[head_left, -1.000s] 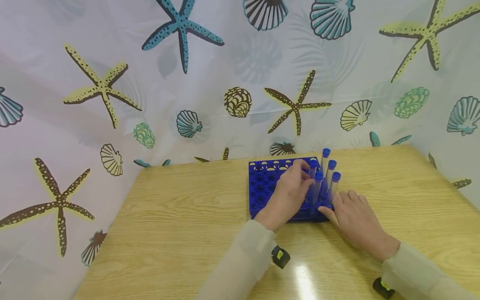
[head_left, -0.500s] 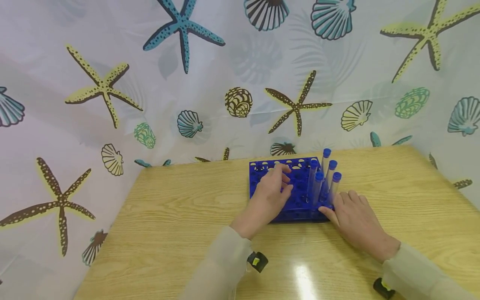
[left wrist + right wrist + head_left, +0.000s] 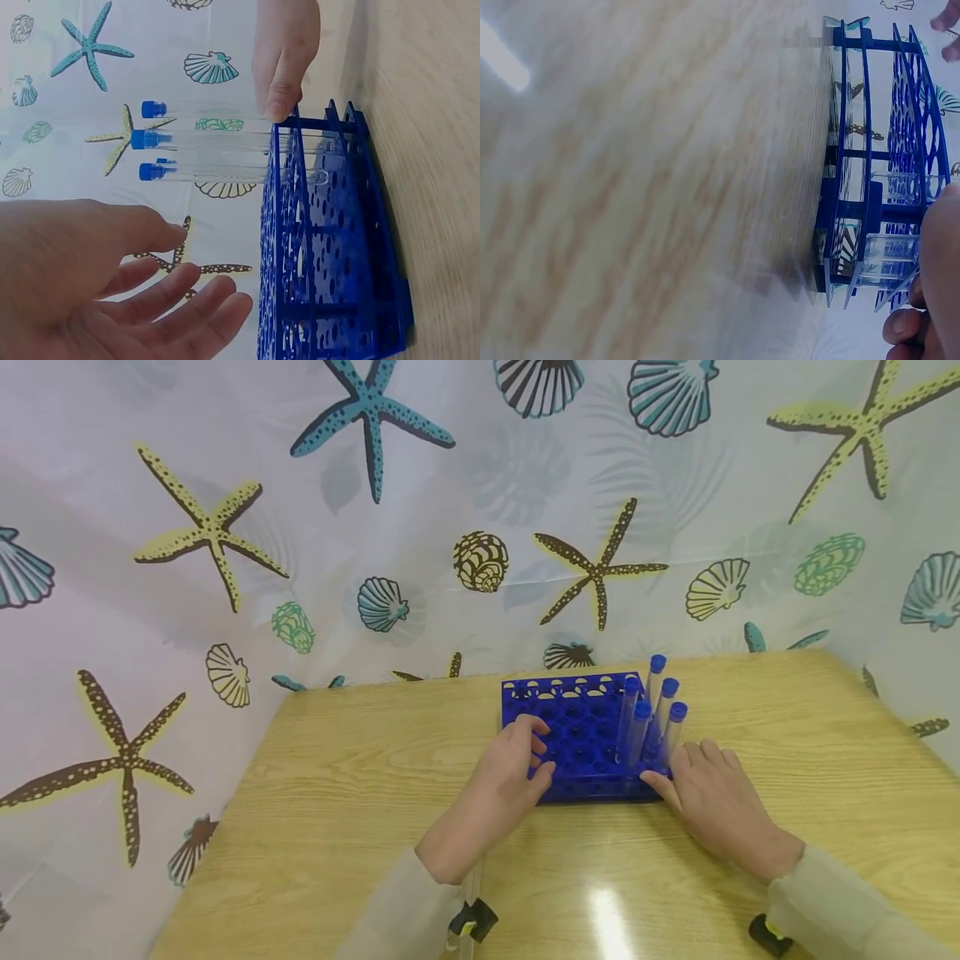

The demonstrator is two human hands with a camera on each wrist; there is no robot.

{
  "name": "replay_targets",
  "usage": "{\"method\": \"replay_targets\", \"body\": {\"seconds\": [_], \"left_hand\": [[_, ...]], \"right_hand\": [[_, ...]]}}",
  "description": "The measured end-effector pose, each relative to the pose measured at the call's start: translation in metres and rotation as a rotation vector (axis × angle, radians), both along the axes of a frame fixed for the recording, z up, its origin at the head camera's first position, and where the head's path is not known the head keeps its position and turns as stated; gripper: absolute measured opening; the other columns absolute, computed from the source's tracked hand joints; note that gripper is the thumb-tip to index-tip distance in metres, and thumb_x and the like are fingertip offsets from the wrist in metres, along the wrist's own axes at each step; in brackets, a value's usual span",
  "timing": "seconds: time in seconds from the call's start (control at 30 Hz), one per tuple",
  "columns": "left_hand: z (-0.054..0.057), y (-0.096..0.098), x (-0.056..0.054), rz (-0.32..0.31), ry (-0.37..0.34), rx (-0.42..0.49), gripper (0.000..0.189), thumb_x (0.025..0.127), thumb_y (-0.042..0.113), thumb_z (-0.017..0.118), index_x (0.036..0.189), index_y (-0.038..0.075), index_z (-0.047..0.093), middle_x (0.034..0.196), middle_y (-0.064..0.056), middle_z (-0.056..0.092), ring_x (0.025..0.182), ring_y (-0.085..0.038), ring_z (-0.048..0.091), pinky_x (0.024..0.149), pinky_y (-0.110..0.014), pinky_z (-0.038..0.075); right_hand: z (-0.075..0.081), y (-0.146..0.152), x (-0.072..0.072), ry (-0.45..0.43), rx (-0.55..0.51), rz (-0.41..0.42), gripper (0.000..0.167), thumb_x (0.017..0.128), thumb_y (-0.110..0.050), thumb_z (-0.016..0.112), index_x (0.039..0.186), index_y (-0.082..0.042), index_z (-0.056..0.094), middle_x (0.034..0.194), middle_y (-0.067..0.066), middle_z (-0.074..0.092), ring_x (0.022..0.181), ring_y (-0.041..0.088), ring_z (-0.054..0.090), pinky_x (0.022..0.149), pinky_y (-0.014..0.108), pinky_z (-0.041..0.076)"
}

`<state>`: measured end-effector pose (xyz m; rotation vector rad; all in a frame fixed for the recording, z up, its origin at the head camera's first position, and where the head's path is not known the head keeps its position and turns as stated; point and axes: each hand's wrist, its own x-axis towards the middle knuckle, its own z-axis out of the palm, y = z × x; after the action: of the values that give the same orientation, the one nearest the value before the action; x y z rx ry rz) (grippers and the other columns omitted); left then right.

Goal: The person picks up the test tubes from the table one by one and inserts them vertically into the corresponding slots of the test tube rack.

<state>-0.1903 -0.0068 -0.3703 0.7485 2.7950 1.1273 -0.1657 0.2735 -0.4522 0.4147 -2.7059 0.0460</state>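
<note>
A blue test tube rack [image 3: 577, 752] stands on the table with rows of round holes. Several clear test tubes [image 3: 636, 739] with blue caps stand upright at its right end. My right hand [image 3: 716, 793] grips the rack's front right corner, thumb on the top edge and fingers at the side. My left hand [image 3: 506, 772] hovers over the rack's left front part, fingers loosely bent and holding nothing. The left wrist view shows that hand [image 3: 150, 285] apart from the capped tubes [image 3: 202, 142].
The rack rests on a wooden table [image 3: 337, 793], before a cloth backdrop [image 3: 420, 527] printed with starfish and shells. A clear, tube-like thing [image 3: 472, 885] shows beside the left wrist, partly covered by the wrist camera [image 3: 476, 920].
My left hand has drawn away from the capped tubes, moving left and toward me across the rack. The right hand has stayed at the rack's corner, and the tubes stand as before.
</note>
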Motion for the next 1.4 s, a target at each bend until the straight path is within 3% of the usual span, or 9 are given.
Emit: {"method": "replay_targets", "body": {"seconds": [0.23, 0.43, 0.6, 0.8, 1.07, 1.23, 1.4], "left_hand": [[-0.009, -0.019, 0.016, 0.011, -0.052, -0.076, 0.030, 0.095, 0.012, 0.065, 0.121, 0.008, 0.051, 0.102, -0.005, 0.059, 0.088, -0.018, 0.063, 0.074, -0.023, 0.053], [-0.016, -0.032, 0.025, 0.046, -0.038, -0.146, 0.031, 0.093, 0.015, 0.066, 0.119, 0.007, 0.052, 0.104, -0.007, 0.061, 0.086, -0.017, 0.059, 0.069, -0.025, 0.049], [-0.021, -0.042, 0.030, 0.062, -0.018, -0.208, 0.034, 0.092, 0.018, 0.067, 0.119, 0.004, 0.052, 0.109, -0.011, 0.063, 0.091, -0.021, 0.063, 0.069, -0.028, 0.051], [-0.027, -0.052, 0.035, 0.087, -0.114, -0.253, 0.041, 0.088, 0.017, 0.068, 0.120, 0.000, 0.050, 0.106, -0.014, 0.059, 0.072, -0.017, 0.052, 0.062, -0.027, 0.046], [-0.036, -0.060, 0.042, 0.177, -0.241, -0.315, 0.051, 0.083, 0.019, 0.076, 0.115, -0.008, 0.047, 0.097, -0.019, 0.054, 0.079, -0.028, 0.056, 0.066, -0.042, 0.051], [-0.041, -0.061, 0.047, 0.215, -0.315, -0.353, 0.058, 0.082, 0.021, 0.079, 0.113, -0.013, 0.044, 0.091, -0.022, 0.050, 0.073, -0.030, 0.055, 0.062, -0.044, 0.052], [-0.044, -0.064, 0.051, 0.213, -0.395, -0.322, 0.052, 0.078, 0.015, 0.079, 0.106, -0.011, 0.044, 0.087, -0.021, 0.050, 0.070, -0.029, 0.052, 0.058, -0.041, 0.050]], "right_hand": [[0.000, 0.001, 0.000, -0.002, -0.001, 0.003, 0.048, 0.102, -0.046, 0.049, 0.071, -0.011, 0.035, 0.065, -0.001, 0.030, 0.063, 0.018, 0.024, 0.063, 0.030, 0.018], [0.001, 0.001, 0.000, -0.012, -0.002, -0.004, 0.048, 0.102, -0.046, 0.049, 0.071, -0.011, 0.034, 0.066, -0.001, 0.030, 0.064, 0.018, 0.024, 0.063, 0.030, 0.018], [0.002, 0.001, 0.000, -0.039, -0.007, -0.012, 0.047, 0.102, -0.045, 0.049, 0.072, -0.011, 0.035, 0.066, 0.000, 0.031, 0.064, 0.019, 0.025, 0.063, 0.030, 0.019], [0.002, 0.001, 0.000, -0.080, -0.019, -0.026, 0.046, 0.103, -0.044, 0.048, 0.073, -0.011, 0.036, 0.067, 0.000, 0.033, 0.065, 0.019, 0.027, 0.063, 0.030, 0.020], [0.002, 0.001, 0.000, -0.081, -0.014, -0.031, 0.046, 0.103, -0.045, 0.048, 0.074, -0.011, 0.036, 0.068, 0.000, 0.033, 0.065, 0.019, 0.027, 0.063, 0.030, 0.020], [0.002, 0.001, 0.000, -0.066, -0.020, -0.026, 0.046, 0.103, -0.044, 0.049, 0.073, -0.011, 0.036, 0.067, 0.000, 0.032, 0.065, 0.019, 0.026, 0.063, 0.030, 0.019], [0.001, 0.000, 0.000, -0.059, -0.021, -0.024, 0.047, 0.103, -0.045, 0.049, 0.073, -0.011, 0.036, 0.066, 0.000, 0.032, 0.064, 0.019, 0.026, 0.063, 0.030, 0.019]]}}
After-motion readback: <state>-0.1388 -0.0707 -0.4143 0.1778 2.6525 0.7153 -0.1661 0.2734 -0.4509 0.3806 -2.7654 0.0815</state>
